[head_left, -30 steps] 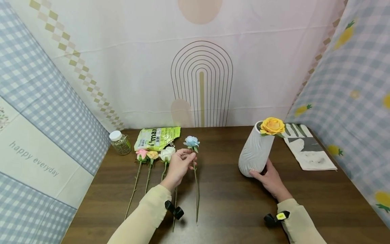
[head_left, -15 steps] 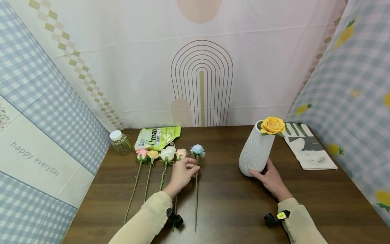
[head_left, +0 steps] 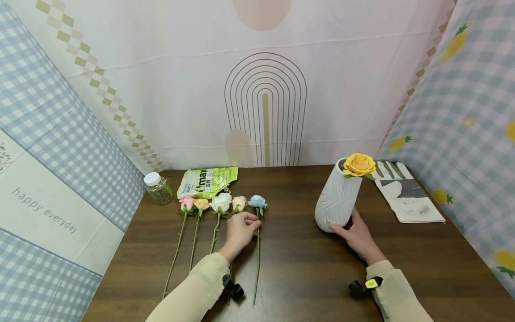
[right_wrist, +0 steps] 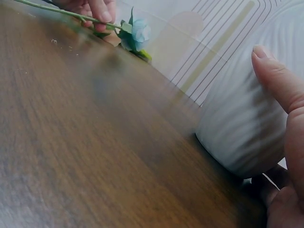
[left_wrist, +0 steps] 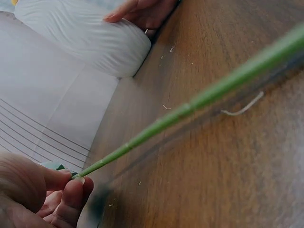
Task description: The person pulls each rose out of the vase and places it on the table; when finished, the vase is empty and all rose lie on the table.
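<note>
Between thumb and fingers, my left hand (head_left: 240, 231) pinches the green stem (left_wrist: 156, 127) of a blue artificial rose (head_left: 258, 202), just under its bloom. In the right wrist view the blue bloom (right_wrist: 140, 34) shows beyond those fingers. My right hand (head_left: 359, 237) grips the lower part of a white ribbed vase (head_left: 337, 199), thumb in front, the other fingers mostly hidden behind it. A yellow rose (head_left: 359, 165) stands in the vase's mouth. Left of the blue rose lie a peach rose (head_left: 239, 204), a white rose (head_left: 221, 203), a pale yellow rose (head_left: 201, 204) and a pink rose (head_left: 187, 204).
A green and white packet (head_left: 207, 181) lies behind the flowers, beside a clear jar (head_left: 160, 188) with a white lid. A folded printed cloth (head_left: 409, 197) lies right of the vase. Hanging fabric (head_left: 193, 103) encloses the brown table (head_left: 297, 268) at the back and sides.
My left hand has brought the blue rose down and toward me, then slightly left, so it lines up beside the peach rose. My right hand and the vase have stayed in place.
</note>
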Motion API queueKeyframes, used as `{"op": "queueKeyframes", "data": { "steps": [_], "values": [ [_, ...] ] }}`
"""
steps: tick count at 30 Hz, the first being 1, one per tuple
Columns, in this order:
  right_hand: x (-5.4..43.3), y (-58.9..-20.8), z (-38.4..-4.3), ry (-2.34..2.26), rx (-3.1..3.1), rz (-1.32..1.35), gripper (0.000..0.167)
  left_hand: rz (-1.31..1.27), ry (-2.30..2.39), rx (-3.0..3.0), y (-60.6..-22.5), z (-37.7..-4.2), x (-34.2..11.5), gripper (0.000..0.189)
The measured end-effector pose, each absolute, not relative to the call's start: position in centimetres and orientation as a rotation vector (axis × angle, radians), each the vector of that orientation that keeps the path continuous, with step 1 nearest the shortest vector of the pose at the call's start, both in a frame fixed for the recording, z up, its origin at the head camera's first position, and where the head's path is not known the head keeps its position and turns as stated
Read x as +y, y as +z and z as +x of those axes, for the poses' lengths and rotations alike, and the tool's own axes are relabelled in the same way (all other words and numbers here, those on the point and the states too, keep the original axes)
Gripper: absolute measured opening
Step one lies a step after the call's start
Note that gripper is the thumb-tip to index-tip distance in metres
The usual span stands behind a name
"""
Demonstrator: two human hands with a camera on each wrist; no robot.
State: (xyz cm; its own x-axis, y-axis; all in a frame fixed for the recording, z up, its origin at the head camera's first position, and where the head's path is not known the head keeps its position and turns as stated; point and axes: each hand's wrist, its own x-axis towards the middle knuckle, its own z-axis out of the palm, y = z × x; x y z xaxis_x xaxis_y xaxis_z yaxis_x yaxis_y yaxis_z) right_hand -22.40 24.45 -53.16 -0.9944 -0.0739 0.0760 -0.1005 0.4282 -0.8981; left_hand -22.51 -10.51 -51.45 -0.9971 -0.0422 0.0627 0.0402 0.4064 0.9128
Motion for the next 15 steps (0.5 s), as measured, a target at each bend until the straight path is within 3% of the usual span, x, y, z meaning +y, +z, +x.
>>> {"op": "queueKeyframes", "data": {
  "steps": [10, 15],
  "values": [
    [23.0, -50.0, -20.9, 1.685, -2.625, 0.17, 0.083, 0.04, -1.686, -2.575, -51.6, -22.7, -10.9, 0.005],
    [23.2, -50.2, -20.9, 1.693, -2.623, 0.17, 0.085, 0.052, -1.693, -2.583, -51.7, -22.6, -10.8, 0.006]
  ]
}}
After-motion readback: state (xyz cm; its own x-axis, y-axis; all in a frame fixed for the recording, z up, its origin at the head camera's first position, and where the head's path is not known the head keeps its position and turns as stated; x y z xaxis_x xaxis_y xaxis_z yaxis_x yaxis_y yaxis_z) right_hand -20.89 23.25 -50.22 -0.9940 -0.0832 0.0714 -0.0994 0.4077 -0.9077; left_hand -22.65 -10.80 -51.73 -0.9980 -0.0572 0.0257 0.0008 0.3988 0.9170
